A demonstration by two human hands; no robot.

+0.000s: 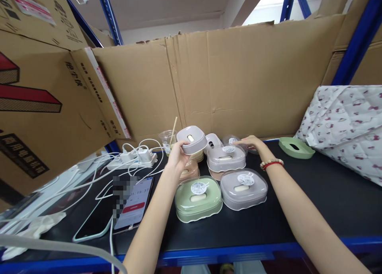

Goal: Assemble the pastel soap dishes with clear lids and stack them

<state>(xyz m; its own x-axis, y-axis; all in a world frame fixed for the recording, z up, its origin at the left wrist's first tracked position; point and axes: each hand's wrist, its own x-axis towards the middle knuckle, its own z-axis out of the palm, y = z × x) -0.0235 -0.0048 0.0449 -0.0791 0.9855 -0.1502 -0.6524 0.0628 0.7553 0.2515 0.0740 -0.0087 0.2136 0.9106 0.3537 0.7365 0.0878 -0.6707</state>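
Note:
My left hand [178, 158] grips a grey plastic box [192, 140] with a pale oval in its top slot, raised above the other boxes. At the back, my right hand [252, 142] has its fingers over the right edge of a clear plastic cover [231, 139] bearing a round sticker; the thumb is hidden. Between the forearms sit a green covered box [195, 204], a grey covered box [247, 196] and another grey covered box [223, 162], all with round stickers. A peach box [191, 170] is partly behind my left wrist. Behind them stands a grey piece with a dark slot [212, 142].
A green slotted piece [295, 148] lies at the right, beside a patterned quilted bag [349, 127]. Leftward are a power strip [134, 160], tangled white cables and two phones, one a lit phone [140, 198]. A clear cup [167, 140] with a straw stands behind; cardboard [238, 79] walls the back.

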